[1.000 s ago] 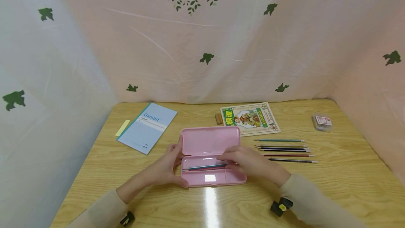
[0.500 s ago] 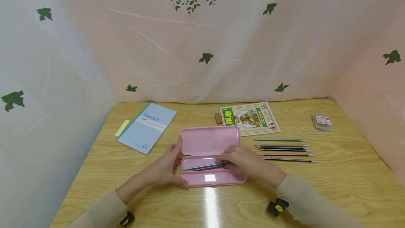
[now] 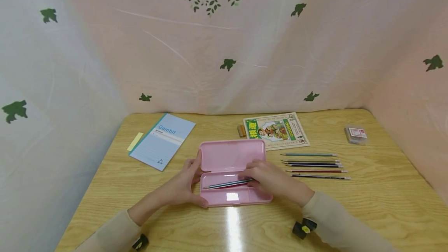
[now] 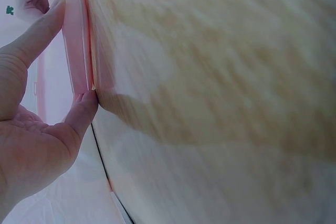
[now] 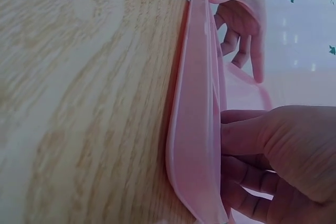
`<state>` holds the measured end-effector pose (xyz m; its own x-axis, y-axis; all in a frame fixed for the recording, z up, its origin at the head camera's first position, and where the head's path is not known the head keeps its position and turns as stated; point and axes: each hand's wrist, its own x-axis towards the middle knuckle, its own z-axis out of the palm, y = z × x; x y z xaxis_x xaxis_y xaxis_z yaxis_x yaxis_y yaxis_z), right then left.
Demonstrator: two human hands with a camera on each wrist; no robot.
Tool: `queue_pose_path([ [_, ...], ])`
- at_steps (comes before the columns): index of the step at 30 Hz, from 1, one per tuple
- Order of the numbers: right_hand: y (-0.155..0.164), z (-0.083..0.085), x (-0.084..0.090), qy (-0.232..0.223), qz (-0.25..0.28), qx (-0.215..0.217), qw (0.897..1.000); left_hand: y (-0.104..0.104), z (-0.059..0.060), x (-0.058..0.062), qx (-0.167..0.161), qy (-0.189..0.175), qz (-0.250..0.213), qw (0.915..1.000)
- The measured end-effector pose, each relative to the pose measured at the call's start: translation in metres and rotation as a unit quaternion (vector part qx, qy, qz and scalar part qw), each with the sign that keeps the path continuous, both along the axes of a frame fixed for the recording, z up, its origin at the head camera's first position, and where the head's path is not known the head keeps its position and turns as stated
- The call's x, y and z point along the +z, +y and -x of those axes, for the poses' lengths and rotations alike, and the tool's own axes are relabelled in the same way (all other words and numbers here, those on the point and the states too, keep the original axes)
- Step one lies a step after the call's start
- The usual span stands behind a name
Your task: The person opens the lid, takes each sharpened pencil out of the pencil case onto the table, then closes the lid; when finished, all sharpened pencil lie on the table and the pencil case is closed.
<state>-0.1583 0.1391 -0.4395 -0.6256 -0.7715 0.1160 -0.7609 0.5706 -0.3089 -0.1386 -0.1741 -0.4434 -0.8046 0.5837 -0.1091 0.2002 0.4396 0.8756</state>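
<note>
Fingers of the right hand pinch one end of a thin green pencil inside the open pink plastic pencil box, while the left hand grips the box's left end.

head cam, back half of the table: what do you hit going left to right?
yellow sticky note → blue notebook → small brown block → green booklet → small clear box.
</note>
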Motion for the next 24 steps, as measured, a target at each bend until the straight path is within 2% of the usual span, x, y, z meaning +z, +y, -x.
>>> queue_pose_path([
  [7, -0.0030, -0.0008, 0.0034, -0.014, -0.009, -0.010, 1.000, -0.0007, 0.0004, -0.0004, 0.001, -0.001, 0.002, 1.0000],
  [15, -0.0045, -0.0029, -0.0012, 0.045, 0.003, -0.007, 0.999, -0.0004, 0.0003, -0.0006, 0.001, -0.006, -0.007, 1.0000],
  [24, -0.0082, -0.0052, -0.0016, 0.073, -0.010, -0.018, 0.997, 0.0001, 0.0000, -0.0005, 0.004, -0.004, -0.001, 1.0000],
])
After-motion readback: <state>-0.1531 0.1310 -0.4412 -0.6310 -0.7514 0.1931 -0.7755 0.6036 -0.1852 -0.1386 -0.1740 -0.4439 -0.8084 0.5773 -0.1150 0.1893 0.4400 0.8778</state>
